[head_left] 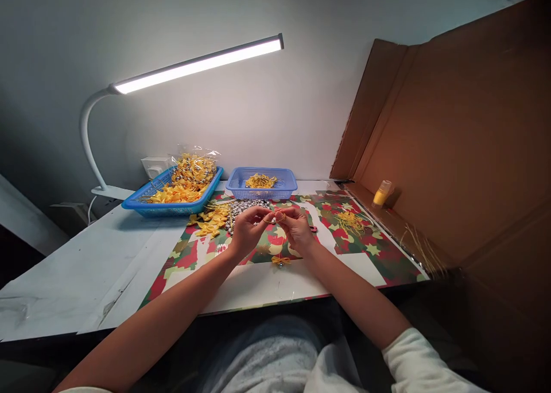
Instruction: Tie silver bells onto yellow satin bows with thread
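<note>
Here, both hands meet over the middle of the table [90,261]. The left hand [253,226] and the right hand [297,225] each squeeze a thin gold string [278,221] between thumb and fingertips, and the string makes a small loop there. The fingertips are very close; I cannot tell if they touch. A little yellow bow [281,260] with a shiny silver ball is just below the hands, on the side near the person. I cannot tell if it hangs from the string or lies down. Right behind the left hand is a pile of silver balls [249,205], and just left of that lie loose yellow bows [212,221]. Farther back on the left, a bright blue basket [167,210] is full of more bows, with a clear bag [196,164] on top. Beside it, a paler blue basket [262,194] has a small yellow heap [260,181] inside. Gold strings [350,222] lie in a tangle to the right of the hands, on the red and green sheet [372,248]. Near the brown cardboard [456,123] is a small yellow bottle [381,195]. A long white lamp [198,67] shines above.
</note>
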Motion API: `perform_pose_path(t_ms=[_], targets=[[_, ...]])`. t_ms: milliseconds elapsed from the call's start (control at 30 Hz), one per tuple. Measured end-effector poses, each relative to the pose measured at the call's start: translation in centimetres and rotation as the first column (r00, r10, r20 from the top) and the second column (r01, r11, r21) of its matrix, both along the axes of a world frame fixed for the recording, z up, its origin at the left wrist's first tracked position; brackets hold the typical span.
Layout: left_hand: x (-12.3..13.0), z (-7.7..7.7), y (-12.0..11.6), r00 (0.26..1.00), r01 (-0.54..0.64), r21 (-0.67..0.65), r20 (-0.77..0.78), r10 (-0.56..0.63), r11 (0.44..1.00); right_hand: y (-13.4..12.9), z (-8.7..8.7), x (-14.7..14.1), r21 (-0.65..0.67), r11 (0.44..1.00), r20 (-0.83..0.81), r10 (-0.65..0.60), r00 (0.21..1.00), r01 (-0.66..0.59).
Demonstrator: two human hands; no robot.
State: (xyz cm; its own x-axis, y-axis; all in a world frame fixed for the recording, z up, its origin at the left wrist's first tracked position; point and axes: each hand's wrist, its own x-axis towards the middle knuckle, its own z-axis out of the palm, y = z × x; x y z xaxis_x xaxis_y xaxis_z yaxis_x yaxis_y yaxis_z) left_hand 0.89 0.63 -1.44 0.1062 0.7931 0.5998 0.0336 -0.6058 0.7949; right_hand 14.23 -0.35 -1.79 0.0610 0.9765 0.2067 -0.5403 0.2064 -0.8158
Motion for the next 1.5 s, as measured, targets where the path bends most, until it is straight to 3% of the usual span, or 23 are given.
perform_pose_path(t_ms=[200, 433, 700, 833, 900, 1033, 1200, 1267, 1500], targets=[[-0.1, 0.0, 0.1, 0.999, 0.008, 0.019, -0.035, -0.007, 1.0, -0.1, 0.1, 0.1, 0.004, 1.0, 0.008, 0.022, 1.0, -0.022], [-0.2, 0.0, 0.2, 0.997, 0.039, 0.025, -0.067, -0.038, 0.999, -0.2, 0.5, 0.2, -0.047, 0.998, -0.102, 0.044, 0.994, -0.049], [-0.5, 0.1, 0.3, 0.984, -0.01, 0.155, -0.176, 0.038, 0.988, 0.0, -0.1, 0.2, -0.001, 1.0, 0.007, 0.019, 1.0, -0.019], [-0.5, 0.2, 0.3, 0.979, -0.038, 0.168, -0.19, 0.07, 0.985, -0.3, 0.2, 0.5, 0.117, 0.992, 0.19, -0.071, 0.979, 0.049], [-0.6, 0.3, 0.3, 0.976, -0.059, 0.173, -0.196, 0.093, 0.983, -0.7, 0.6, 1.0, 0.247, 0.965, 0.37, -0.179, 0.912, 0.089], [-0.7, 0.3, 0.3, 0.962, -0.1, 0.236, -0.225, 0.154, 0.967, -1.2, 1.1, 2.4, 0.536, 0.838, 0.629, -0.475, 0.616, 0.099], [-0.8, 0.2, 0.4, 0.946, -0.072, 0.31, -0.281, 0.164, 0.948, -0.8, 0.6, 2.9, 0.636, 0.772, 0.73, -0.592, 0.343, -0.021], [-0.8, 0.2, 0.3, 0.939, -0.066, 0.314, -0.3, 0.165, 0.947, -0.6, 0.4, 2.8, 0.642, 0.766, 0.738, -0.607, 0.296, -0.03], [-0.8, 0.1, 0.4, 0.925, -0.053, 0.327, -0.34, 0.17, 0.944, -0.4, 0.2, 3.0, 0.632, 0.773, 0.752, -0.594, 0.285, -0.056]])
